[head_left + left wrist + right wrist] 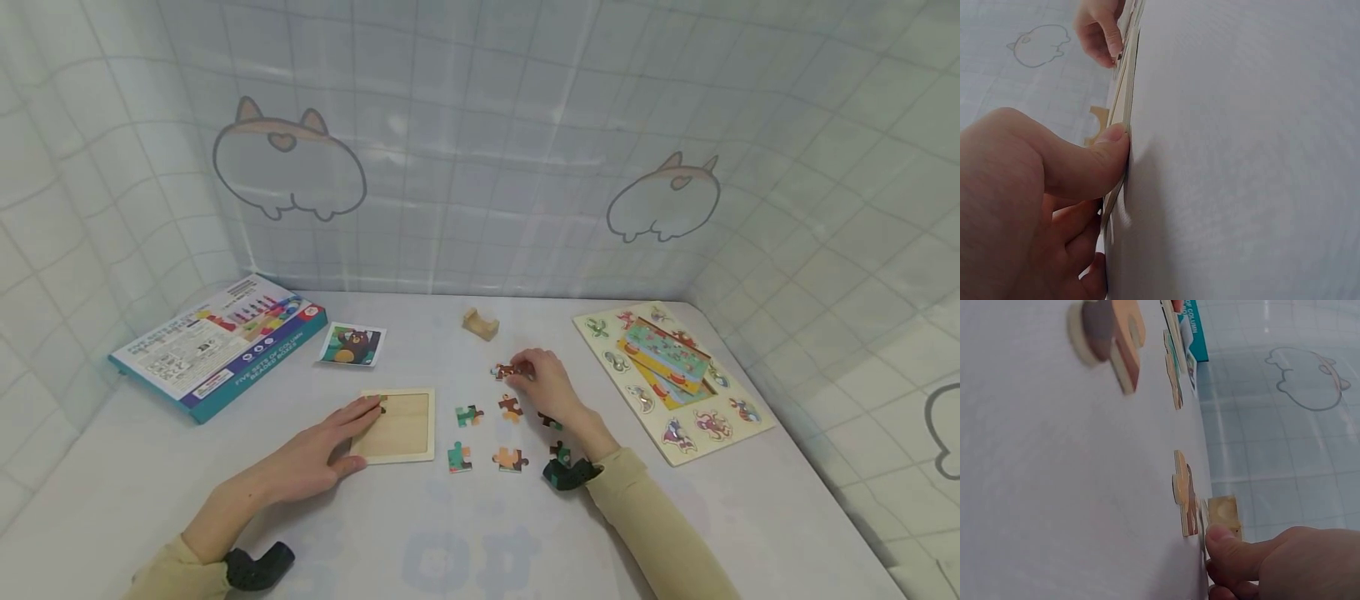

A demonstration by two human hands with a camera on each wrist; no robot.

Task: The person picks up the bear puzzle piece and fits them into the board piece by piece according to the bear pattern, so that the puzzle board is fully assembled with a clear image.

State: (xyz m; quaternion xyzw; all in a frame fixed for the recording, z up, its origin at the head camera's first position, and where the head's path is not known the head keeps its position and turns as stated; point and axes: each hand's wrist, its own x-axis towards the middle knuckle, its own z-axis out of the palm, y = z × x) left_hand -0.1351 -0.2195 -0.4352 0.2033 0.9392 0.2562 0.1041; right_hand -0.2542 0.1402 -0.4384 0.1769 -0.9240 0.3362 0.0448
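Note:
My left hand (326, 446) holds the left side of a square wooden puzzle tray (431, 425), its thumb against the near edge and its fingers over the far left corner. A bit of a dark puzzle piece (384, 404) shows by those fingertips inside the tray. With thumb and fingers, my right hand (551, 387) pinches a brown jigsaw piece (501, 371) at table level. Loose pieces lie between the hands: green (469, 415), brown (511, 407), teal (459, 457) and orange (510, 459). Dark pieces (560, 452) are partly hidden under the right forearm.
A bear picture card (352, 345) lies beyond the tray, beside a flat boxed toy (225, 337). Behind the pieces stands a small curved wooden block (480, 324). At the right is a board of animal shapes (678, 450) with colourful cards (667, 358) on it.

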